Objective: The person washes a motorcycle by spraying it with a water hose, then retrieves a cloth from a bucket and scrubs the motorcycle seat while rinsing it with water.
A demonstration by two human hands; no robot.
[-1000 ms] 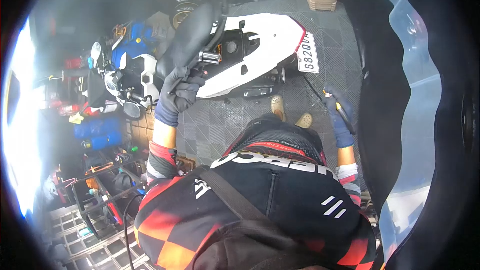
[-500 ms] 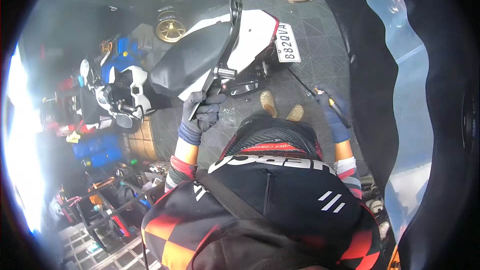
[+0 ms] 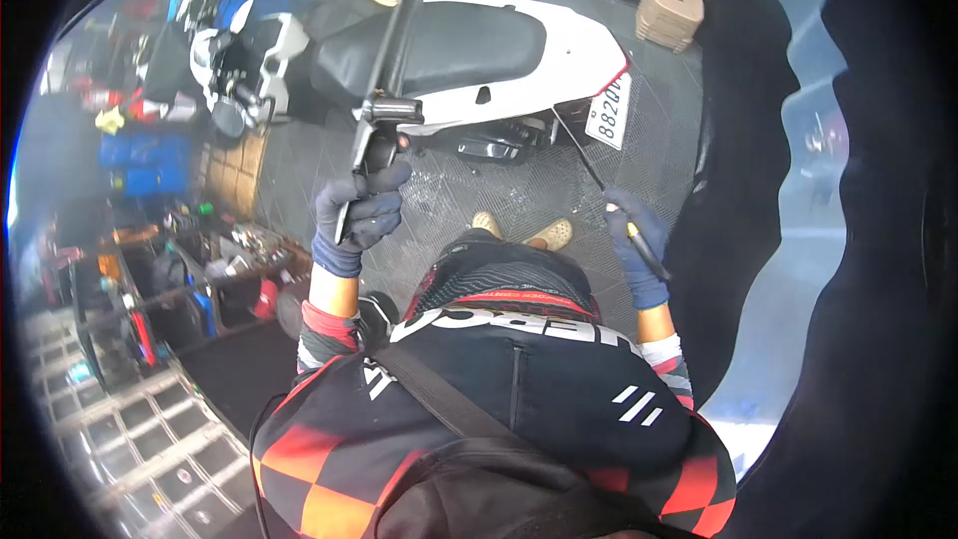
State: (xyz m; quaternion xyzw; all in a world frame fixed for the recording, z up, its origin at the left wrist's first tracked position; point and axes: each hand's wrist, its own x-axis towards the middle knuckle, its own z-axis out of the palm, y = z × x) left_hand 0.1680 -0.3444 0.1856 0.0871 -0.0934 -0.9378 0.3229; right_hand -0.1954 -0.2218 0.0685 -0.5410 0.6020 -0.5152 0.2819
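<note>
My left hand (image 3: pixel 363 212), in a dark glove, is closed round the lower end of a long black metal bar (image 3: pixel 390 50). The bar rises past the seat and has a short cylinder across it just above my fingers. My gloved right hand (image 3: pixel 637 233) grips the black-and-yellow handle of a long screwdriver (image 3: pixel 587 162). Its thin shaft points up and left towards the rear of a white scooter (image 3: pixel 576 57), ending near the body beside the licence plate (image 3: pixel 608 116). I cannot tell whether the tip touches. The scooter's black seat (image 3: pixel 469 50) lies behind the bar.
Beige stacked stools (image 3: pixel 670 14) stand at the back right. Another white scooter (image 3: pixel 284 55) and blue boxes (image 3: pixel 145 162) are to the left. A cluttered rack (image 3: pixel 150 294) stands at lower left. A dark curtain-like sheet with a pale wavy strip (image 3: pixel 813 140) runs down the right.
The view has shifted, showing more of the seat and rack. My left hand and the bar appear further left; the screwdriver shaft stands steeper. Both hands keep their grip.
</note>
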